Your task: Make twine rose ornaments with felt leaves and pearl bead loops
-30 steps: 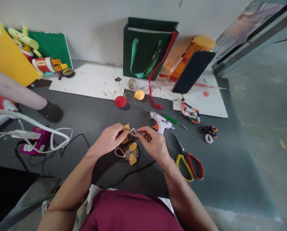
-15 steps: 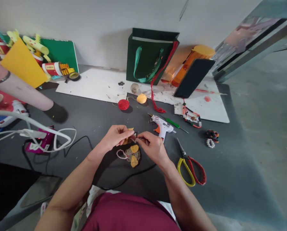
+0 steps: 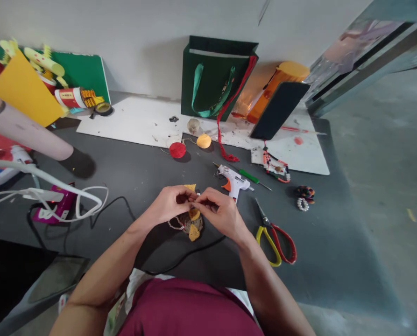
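Note:
My left hand (image 3: 173, 203) and my right hand (image 3: 218, 211) meet fingertip to fingertip over the dark grey table. Both are closed in a pinch, and whatever lies between the fingers is too small and too covered to name. Just below them lies a round brown crocheted piece (image 3: 188, 224) bearing yellow leaf-like parts (image 3: 194, 232). A loop of small pale beads (image 3: 174, 225) is joined to its left side, partly behind my left hand. Another yellow piece (image 3: 190, 187) peeks out above my fingers.
A white glue gun (image 3: 235, 179), a green-handled hook (image 3: 249, 176) and scissors (image 3: 276, 242) with yellow and red handles lie to the right. Yarn balls (image 3: 177, 150), a green paper bag (image 3: 215, 79) and a phone (image 3: 280, 109) stand behind. Cables (image 3: 99, 200) and a purple power strip (image 3: 56, 204) are left.
My hands have come closer together and slightly lower, now partly covering the crocheted piece. The small pinkish thing glimpsed between my fingers is now hidden. The whole view has shifted slightly.

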A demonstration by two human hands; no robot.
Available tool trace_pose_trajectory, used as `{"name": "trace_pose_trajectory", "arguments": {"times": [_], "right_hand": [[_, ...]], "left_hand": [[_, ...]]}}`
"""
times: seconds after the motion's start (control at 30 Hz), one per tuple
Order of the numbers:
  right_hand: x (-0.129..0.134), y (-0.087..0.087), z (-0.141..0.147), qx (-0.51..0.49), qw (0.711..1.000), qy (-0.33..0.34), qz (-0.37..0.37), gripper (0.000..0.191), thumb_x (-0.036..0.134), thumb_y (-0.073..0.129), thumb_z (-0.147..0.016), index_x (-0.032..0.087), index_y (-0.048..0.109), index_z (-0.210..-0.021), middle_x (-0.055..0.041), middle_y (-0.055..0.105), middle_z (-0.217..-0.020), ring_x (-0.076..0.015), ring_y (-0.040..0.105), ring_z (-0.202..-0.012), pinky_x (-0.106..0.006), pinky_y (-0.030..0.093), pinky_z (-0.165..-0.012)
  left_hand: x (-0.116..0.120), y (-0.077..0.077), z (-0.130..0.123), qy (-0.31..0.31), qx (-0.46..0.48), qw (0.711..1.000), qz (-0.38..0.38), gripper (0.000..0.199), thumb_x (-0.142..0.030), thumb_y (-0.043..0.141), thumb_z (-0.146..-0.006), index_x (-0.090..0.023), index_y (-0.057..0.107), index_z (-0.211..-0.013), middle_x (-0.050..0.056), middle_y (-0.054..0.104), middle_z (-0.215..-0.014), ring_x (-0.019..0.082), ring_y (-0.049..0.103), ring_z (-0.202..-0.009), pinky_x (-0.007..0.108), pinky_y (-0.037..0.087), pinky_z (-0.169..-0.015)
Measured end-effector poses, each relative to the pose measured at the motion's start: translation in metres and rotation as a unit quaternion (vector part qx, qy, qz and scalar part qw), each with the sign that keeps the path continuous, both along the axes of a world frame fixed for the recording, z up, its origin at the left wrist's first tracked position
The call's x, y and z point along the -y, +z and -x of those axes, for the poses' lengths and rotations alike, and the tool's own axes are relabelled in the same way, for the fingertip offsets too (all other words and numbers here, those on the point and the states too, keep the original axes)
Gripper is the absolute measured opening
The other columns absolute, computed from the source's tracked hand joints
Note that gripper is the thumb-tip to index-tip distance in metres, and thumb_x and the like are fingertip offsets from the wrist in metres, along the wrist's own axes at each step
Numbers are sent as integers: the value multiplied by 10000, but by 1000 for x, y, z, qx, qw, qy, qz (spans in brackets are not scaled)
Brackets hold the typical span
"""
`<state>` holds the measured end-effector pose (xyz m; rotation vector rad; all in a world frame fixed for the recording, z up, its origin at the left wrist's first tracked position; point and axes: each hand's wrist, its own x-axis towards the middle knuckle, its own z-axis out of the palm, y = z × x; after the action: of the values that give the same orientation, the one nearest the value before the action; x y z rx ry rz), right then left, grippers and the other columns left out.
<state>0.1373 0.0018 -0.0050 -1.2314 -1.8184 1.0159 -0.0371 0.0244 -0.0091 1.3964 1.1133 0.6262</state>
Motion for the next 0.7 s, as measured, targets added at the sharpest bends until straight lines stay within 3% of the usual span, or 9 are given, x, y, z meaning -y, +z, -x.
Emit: {"name": "trace_pose_trajectory", "arguments": {"times": [0.1, 0.23, 0.43, 0.7], "right_hand": [[-1, 0, 0, -28, 1000, -3, -5, 94, 213, 551, -881, 193, 638, -851, -27, 600, -807, -122, 518, -620, -245, 424, -552], [-5, -7, 1, -26, 999, -6, -19, 318, 89, 469, -850, 196, 602, -1118, -69, 606, -1018, -120, 543, -655, -256, 464, -584], [-9, -18, 1, 14, 998, -36, -56, 124, 125, 560, -828, 193, 662, -812, -74, 626, -903, -180, 596, -777, -290, 485, -615], [-5, -9, -3, 33, 997, -36, -54, 110, 165, 553, -859, 194, 616, -773, -61, 606, -878, -164, 573, -732, -294, 489, -629]], "left_hand": [[1, 1, 0, 15, -35, 999, -31, 95, -215, 620, -783, -142, 681, -783, 34, 686, -749, 159, 636, -710, 257, 492, -648], [0, 1, 1, 21, -23, 998, -61, 107, -217, 608, -808, -144, 684, -820, 54, 700, -816, 164, 651, -750, 275, 508, -694], [-2, -1, 2, 14, -5, 1000, -25, 99, -232, 614, -804, -140, 650, -792, 37, 685, -750, 128, 622, -649, 246, 494, -615], [-9, -7, 2, 70, 74, 992, 78, 117, -236, 695, -718, -141, 653, -771, 22, 682, -716, 121, 618, -627, 248, 512, -588]]}}
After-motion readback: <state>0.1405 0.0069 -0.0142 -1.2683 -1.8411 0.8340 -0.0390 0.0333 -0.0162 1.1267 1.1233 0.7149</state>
